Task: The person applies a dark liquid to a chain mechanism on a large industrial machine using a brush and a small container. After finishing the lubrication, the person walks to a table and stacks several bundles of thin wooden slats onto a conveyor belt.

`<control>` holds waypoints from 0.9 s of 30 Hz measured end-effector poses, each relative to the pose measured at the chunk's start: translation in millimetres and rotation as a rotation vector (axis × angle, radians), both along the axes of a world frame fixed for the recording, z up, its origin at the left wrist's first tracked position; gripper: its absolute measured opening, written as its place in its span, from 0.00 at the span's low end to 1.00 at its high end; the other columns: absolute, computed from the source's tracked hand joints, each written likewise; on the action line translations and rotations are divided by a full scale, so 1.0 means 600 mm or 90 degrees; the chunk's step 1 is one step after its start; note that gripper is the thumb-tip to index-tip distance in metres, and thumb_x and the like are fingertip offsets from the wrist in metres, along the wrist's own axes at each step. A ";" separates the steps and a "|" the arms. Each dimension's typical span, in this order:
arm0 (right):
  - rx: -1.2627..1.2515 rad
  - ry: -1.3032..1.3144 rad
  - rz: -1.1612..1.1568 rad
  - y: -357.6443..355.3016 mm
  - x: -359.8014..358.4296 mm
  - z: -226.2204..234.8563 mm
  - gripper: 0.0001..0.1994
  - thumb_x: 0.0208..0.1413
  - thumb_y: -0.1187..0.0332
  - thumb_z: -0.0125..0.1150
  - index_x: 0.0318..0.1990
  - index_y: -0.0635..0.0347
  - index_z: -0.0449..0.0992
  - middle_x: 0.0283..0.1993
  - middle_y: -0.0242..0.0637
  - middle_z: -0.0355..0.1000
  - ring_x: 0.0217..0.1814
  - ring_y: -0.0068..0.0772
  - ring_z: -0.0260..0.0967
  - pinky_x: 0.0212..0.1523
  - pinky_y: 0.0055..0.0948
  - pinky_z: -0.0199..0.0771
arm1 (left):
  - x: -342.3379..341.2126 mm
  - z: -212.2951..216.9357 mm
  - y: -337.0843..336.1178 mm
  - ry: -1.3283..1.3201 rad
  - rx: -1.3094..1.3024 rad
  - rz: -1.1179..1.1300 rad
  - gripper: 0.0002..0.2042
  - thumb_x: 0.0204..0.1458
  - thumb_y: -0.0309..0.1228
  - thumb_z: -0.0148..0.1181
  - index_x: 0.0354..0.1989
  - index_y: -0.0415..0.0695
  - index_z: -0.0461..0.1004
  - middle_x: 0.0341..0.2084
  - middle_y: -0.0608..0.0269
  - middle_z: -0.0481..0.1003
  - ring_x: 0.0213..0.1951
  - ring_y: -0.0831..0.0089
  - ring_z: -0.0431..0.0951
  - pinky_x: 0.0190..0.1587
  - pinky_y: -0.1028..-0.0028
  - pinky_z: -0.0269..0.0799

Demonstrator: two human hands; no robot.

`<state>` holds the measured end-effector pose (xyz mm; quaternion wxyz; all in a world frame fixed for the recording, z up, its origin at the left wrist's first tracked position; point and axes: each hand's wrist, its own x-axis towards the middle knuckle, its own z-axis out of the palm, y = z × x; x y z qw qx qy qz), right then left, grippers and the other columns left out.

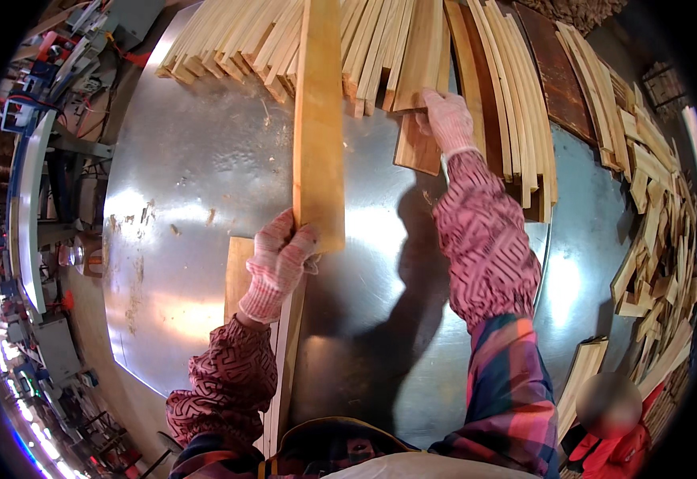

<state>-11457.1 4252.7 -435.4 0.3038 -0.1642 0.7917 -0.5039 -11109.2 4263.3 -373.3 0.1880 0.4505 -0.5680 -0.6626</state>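
Observation:
My left hand (278, 262), in a pink knitted glove, grips the near end of a long, narrow wooden board (319, 120) that reaches away across the shiny metal table (197, 184). My right hand (446, 120), also gloved, rests on a shorter, darker board (414, 148) at the edge of the stack of pale wooden slats (380, 48) at the far side. Another flat board (238, 275) lies under my left wrist near the table's front.
Curved wooden slats (516, 104) and dark boards (556, 72) are piled to the right, with a heap of short offcuts (659, 231) beyond. Machinery (45, 96) stands on the left. Another person in red (616, 435) is at the lower right.

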 end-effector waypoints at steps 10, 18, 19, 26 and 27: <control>0.123 0.490 0.586 0.599 0.408 0.008 0.14 0.59 0.66 0.57 0.52 0.51 0.76 0.40 0.46 0.76 0.39 0.55 0.76 0.37 0.50 0.78 | 0.223 -0.140 0.370 0.029 -0.579 -0.219 0.20 0.62 0.33 0.55 0.61 0.40 0.71 0.57 0.54 0.71 0.39 0.77 0.76 0.35 0.76 0.71; 0.013 0.208 0.668 0.808 0.667 -0.036 0.17 0.60 0.50 0.57 0.47 0.51 0.76 0.48 0.47 0.76 0.50 0.58 0.75 0.48 0.50 0.77 | 0.211 0.022 0.531 -0.591 -0.224 -0.371 0.31 0.54 0.44 0.62 0.63 0.39 0.66 0.60 0.42 0.70 0.53 0.55 0.78 0.59 0.64 0.72; 0.068 0.231 0.701 0.804 0.659 -0.055 0.15 0.62 0.54 0.54 0.46 0.52 0.76 0.47 0.47 0.76 0.48 0.53 0.76 0.46 0.48 0.78 | 0.193 0.007 0.524 -0.587 -0.199 -0.339 0.32 0.51 0.45 0.66 0.61 0.38 0.68 0.59 0.39 0.70 0.54 0.52 0.77 0.59 0.61 0.73; 0.221 0.414 0.450 0.796 0.611 0.291 0.38 0.53 0.58 0.61 0.72 0.52 0.57 0.71 0.46 0.59 0.71 0.53 0.59 0.69 0.44 0.63 | 0.311 0.112 0.511 -0.339 -0.110 -0.377 0.30 0.43 0.41 0.67 0.56 0.40 0.74 0.40 0.44 0.80 0.43 0.53 0.81 0.48 0.62 0.76; 0.181 0.513 0.415 0.819 0.625 0.296 0.38 0.51 0.60 0.63 0.71 0.52 0.58 0.72 0.47 0.57 0.73 0.55 0.56 0.72 0.49 0.56 | 0.332 0.155 0.515 -0.345 -0.099 -0.438 0.30 0.43 0.40 0.67 0.56 0.40 0.74 0.38 0.45 0.81 0.42 0.53 0.81 0.48 0.63 0.75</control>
